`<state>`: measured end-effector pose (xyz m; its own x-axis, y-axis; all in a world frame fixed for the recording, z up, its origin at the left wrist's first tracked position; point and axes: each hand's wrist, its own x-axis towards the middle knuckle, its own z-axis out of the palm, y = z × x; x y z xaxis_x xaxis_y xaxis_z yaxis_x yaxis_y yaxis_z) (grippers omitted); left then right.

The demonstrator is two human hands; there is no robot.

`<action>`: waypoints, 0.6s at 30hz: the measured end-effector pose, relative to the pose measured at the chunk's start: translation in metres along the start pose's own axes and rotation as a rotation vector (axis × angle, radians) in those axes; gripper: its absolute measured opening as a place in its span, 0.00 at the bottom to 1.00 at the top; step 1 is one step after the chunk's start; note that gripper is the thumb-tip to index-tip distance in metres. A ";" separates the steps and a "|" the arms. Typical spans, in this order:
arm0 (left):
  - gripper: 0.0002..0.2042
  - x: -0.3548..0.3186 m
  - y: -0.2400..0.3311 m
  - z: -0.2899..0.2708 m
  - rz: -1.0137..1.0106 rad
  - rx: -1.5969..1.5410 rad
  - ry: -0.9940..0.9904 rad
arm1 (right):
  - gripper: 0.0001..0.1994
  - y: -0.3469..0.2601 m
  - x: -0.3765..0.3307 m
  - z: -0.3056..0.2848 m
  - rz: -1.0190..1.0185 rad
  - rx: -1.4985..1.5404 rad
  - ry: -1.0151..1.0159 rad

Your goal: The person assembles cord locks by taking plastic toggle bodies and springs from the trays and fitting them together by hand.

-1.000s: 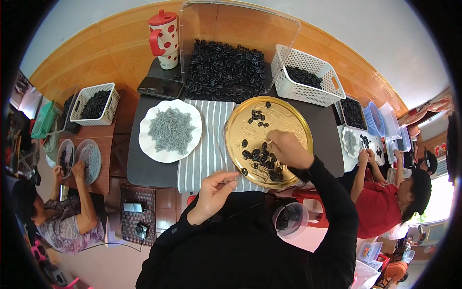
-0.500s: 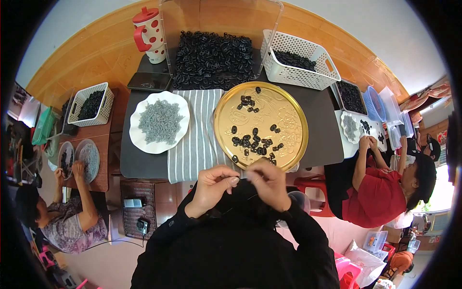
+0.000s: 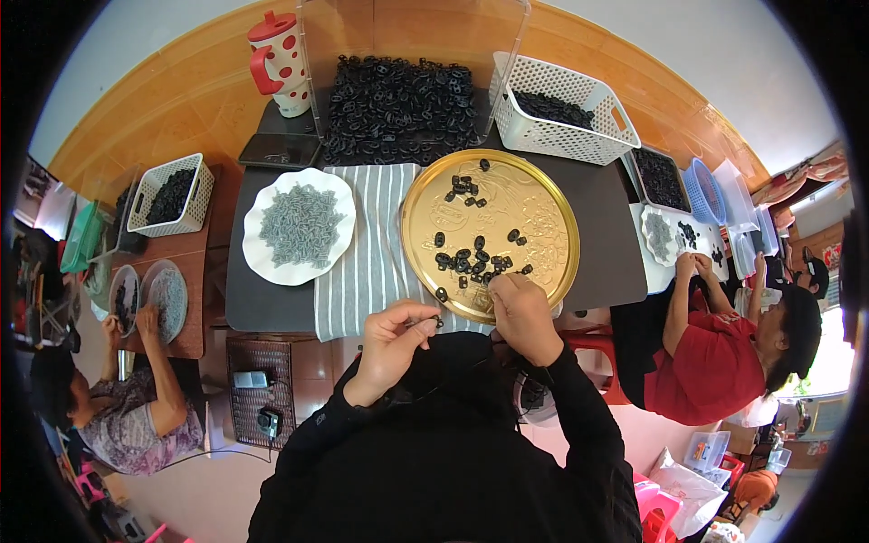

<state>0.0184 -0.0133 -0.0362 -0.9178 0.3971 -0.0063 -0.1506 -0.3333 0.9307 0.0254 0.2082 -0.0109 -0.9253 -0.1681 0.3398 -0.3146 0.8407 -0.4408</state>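
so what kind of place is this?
Likely a small hand-assembly or sorting workshop, not a factory line. Several people sit at low tables; a gold round tray holds small black parts, a white plate holds grey ones, and white baskets hold more black pieces.

Gold tray (image 3: 543, 213): shiny metal, embossed pattern, glossy. Small black parts (image 3: 471, 261) on it: hard plastic look, slight sheen. White plate (image 3: 262, 262): smooth, glazed look, scalloped rim; grey pieces (image 3: 299, 226) on it matt. Striped cloth (image 3: 367, 262): woven fabric, matt. Black mat (image 3: 602, 244): matt, smooth. White baskets (image 3: 579, 136): perforated plastic. Polka-dot jug (image 3: 281, 63): glossy, red lid plastic. Table surface (image 3: 181, 100): varnished wood, light sheen. Left hand (image 3: 394, 339) and right hand (image 3: 523, 312) come out of black sleeves (image 3: 579, 425), matt cloth.
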 end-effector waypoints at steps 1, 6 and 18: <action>0.08 0.000 0.000 0.000 -0.006 0.003 -0.003 | 0.03 -0.001 0.000 -0.001 -0.001 -0.001 -0.002; 0.08 0.000 0.001 0.002 -0.001 0.006 0.003 | 0.04 -0.007 0.001 -0.002 -0.051 -0.179 -0.086; 0.09 0.001 0.004 0.005 0.002 -0.006 0.035 | 0.06 -0.021 0.003 -0.007 0.099 0.286 -0.088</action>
<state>0.0188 -0.0102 -0.0312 -0.9305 0.3658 -0.0176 -0.1510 -0.3394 0.9285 0.0309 0.1932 0.0048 -0.9653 -0.1475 0.2156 -0.2573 0.6785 -0.6881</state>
